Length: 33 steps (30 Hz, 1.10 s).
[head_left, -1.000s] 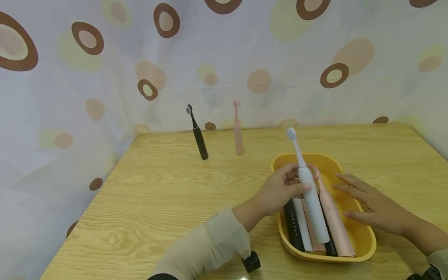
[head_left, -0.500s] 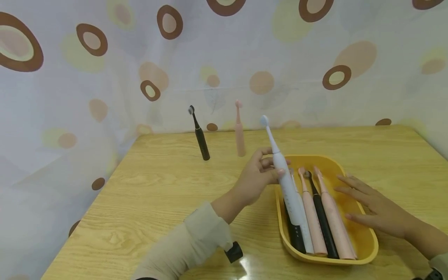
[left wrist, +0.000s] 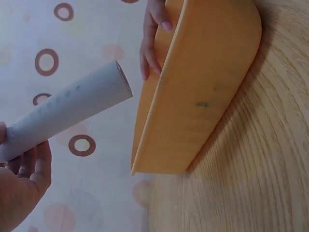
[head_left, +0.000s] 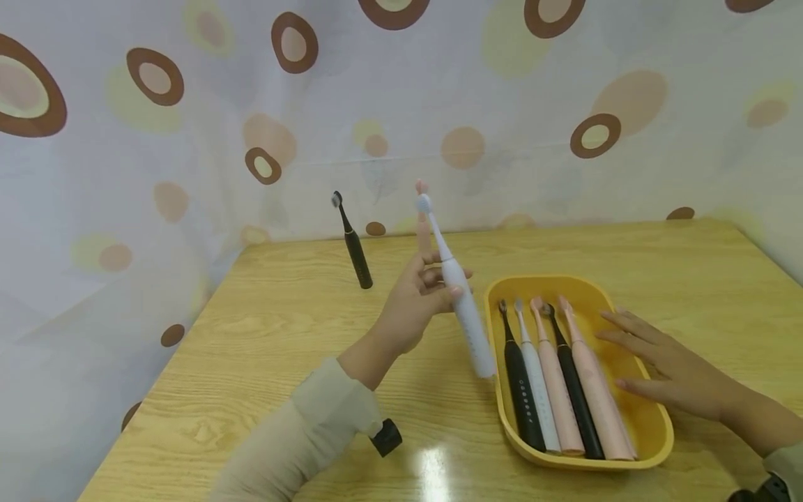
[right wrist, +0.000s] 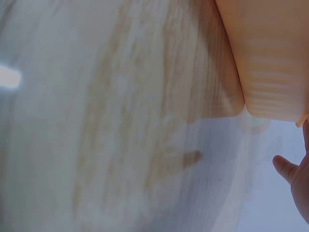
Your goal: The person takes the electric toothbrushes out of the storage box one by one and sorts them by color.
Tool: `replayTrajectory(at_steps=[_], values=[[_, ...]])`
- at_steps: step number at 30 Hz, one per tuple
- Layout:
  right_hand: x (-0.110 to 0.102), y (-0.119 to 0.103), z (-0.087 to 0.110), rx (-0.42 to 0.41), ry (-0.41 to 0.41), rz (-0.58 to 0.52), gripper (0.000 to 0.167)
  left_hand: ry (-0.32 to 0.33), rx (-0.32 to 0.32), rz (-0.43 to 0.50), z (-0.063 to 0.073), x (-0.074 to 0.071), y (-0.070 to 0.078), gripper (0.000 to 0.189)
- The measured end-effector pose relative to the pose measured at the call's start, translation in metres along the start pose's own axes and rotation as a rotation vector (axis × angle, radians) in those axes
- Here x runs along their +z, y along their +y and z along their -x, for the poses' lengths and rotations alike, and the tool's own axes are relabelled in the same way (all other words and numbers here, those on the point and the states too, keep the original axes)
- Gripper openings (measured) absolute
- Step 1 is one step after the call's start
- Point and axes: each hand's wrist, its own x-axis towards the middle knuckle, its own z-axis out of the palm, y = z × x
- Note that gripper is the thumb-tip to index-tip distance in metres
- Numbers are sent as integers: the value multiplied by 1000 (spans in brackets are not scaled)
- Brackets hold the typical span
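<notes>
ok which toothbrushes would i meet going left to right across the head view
Upright black electric toothbrush, white electric toothbrush in the left hand, then in the yellow plastic tray: black toothbrush, white toothbrush, pink toothbrush, another black toothbrush, another pink toothbrush. Upright pink toothbrush overlaps, so unplaced.

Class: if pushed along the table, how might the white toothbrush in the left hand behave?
The white toothbrush would probably roll: its handle looks round. It seems stiff: the left hand holds it without visible bending. Its smooth-looking surface might be slippery.
</notes>
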Motion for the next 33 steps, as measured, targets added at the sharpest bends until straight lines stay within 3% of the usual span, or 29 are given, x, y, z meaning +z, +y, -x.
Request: replayTrajectory(at_steps=[15, 21, 33], values=[[0, -3, -2, 7, 12, -16, 62, 144, 33, -123, 14, -45, 23, 42], [1, -1, -1, -2, 18, -12, 62, 215, 53, -178, 16, -68, 26, 44], [2, 1, -2, -25, 23, -1, 62, 401, 35, -219, 21, -104, 29, 45]])
